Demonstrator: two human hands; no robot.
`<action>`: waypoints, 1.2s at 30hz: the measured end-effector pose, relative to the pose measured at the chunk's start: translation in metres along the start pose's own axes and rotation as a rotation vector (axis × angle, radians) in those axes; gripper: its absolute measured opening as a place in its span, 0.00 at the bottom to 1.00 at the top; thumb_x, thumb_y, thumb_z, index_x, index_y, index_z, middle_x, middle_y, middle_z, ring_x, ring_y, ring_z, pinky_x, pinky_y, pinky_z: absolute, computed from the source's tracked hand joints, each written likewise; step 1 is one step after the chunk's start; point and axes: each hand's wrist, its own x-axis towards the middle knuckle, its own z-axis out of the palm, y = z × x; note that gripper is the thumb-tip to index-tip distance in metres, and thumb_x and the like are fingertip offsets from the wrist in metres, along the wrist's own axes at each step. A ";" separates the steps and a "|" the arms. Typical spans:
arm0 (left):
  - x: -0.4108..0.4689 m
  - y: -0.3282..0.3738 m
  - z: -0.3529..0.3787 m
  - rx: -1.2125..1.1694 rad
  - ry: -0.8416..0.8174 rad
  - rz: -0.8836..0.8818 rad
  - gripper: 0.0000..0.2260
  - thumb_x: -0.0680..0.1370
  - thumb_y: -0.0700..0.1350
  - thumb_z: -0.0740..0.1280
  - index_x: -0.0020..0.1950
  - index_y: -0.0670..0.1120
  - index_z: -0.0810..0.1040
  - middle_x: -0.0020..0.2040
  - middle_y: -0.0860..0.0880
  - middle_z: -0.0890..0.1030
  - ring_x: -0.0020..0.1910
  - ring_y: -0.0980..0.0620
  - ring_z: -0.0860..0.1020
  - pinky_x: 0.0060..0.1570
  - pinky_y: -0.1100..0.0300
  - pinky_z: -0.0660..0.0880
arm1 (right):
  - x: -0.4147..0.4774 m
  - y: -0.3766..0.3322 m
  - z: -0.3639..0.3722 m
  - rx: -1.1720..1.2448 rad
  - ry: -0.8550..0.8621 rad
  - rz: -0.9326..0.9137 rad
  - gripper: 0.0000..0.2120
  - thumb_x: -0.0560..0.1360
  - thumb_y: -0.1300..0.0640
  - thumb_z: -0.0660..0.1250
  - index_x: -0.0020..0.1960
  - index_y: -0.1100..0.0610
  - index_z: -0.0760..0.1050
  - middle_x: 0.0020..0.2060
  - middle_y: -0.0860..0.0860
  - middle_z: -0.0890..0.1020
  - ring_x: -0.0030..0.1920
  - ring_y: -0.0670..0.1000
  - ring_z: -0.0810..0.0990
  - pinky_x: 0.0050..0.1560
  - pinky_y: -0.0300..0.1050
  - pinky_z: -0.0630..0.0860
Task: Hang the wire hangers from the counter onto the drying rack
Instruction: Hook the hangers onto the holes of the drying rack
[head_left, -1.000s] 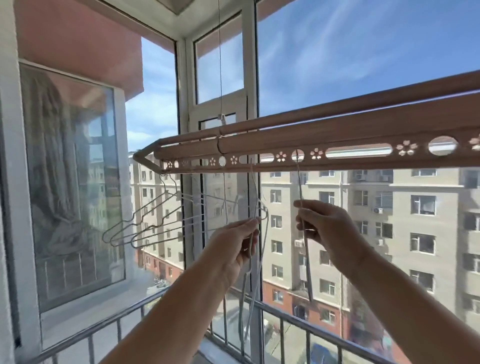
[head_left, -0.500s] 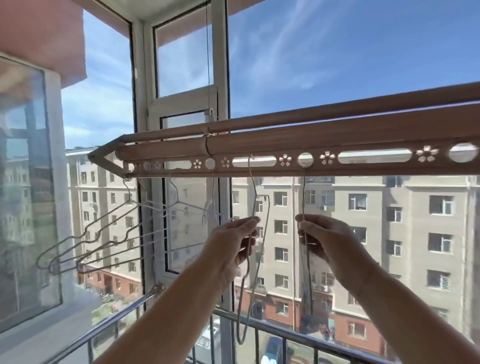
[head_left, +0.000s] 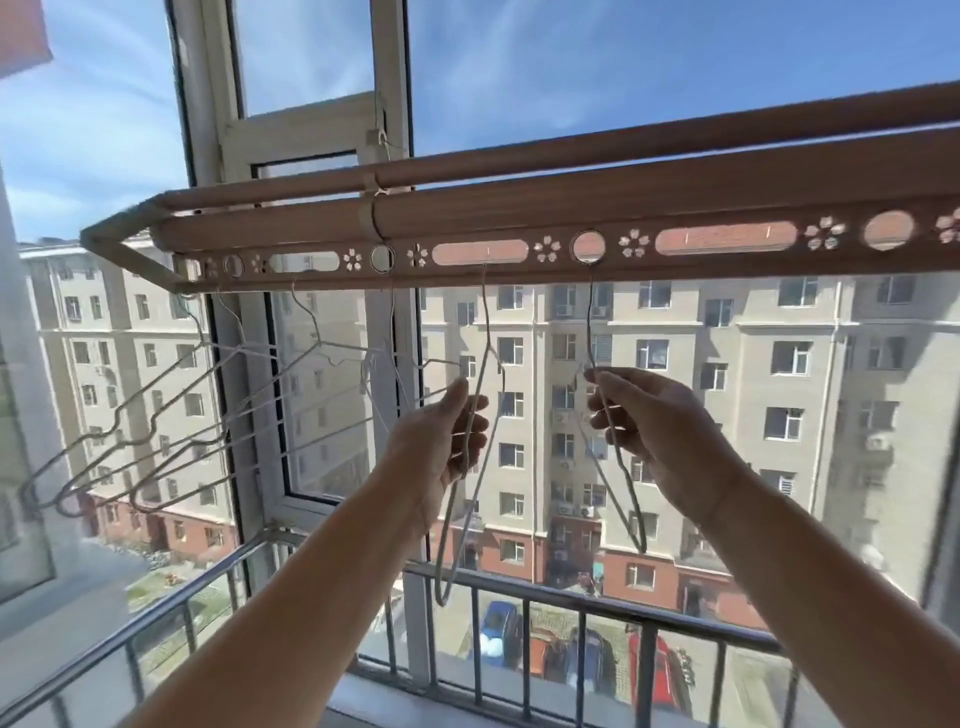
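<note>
A brown drying rack (head_left: 519, 208) with a perforated lower rail spans the view at head height. Several white wire hangers (head_left: 171, 410) hang from its left end. Another wire hanger (head_left: 485, 395) hangs from an oblong slot, and my left hand (head_left: 441, 447) grips its wire below the neck. A further wire hanger (head_left: 615, 457) hooks through a round hole in the rail. My right hand (head_left: 660, 431) pinches its wire just under the neck. Both hangers are seen edge-on.
Beyond the rack, a white window frame (head_left: 395, 332) stands with a metal railing (head_left: 519, 613) below. A thin cable (head_left: 382, 140) holds the rack from above. Free holes and slots continue along the rail to the right (head_left: 888, 228).
The view has swung left and down, so the rack and hangers sit further right. Both hands keep their hold on the two hangers, which stay hooked in the rail.
</note>
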 end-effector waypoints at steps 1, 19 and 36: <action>-0.001 -0.005 -0.004 0.036 0.008 0.028 0.15 0.79 0.51 0.61 0.50 0.40 0.80 0.38 0.46 0.79 0.36 0.52 0.75 0.38 0.61 0.71 | -0.001 0.001 -0.003 0.000 0.015 -0.014 0.07 0.77 0.58 0.62 0.50 0.57 0.77 0.36 0.52 0.78 0.34 0.47 0.76 0.33 0.36 0.71; -0.016 -0.189 0.005 0.435 -0.447 -0.124 0.12 0.77 0.50 0.66 0.60 0.51 0.76 0.53 0.51 0.81 0.52 0.55 0.79 0.53 0.57 0.73 | -0.122 0.134 -0.116 -0.350 0.168 0.205 0.28 0.67 0.49 0.70 0.64 0.57 0.70 0.56 0.53 0.78 0.57 0.50 0.76 0.49 0.35 0.74; -0.194 -0.310 0.329 0.461 -1.174 -0.088 0.26 0.71 0.44 0.73 0.67 0.54 0.69 0.62 0.51 0.76 0.61 0.55 0.74 0.58 0.63 0.68 | -0.331 0.086 -0.421 -0.696 0.667 0.431 0.36 0.69 0.49 0.72 0.72 0.48 0.58 0.71 0.51 0.63 0.70 0.50 0.63 0.67 0.46 0.64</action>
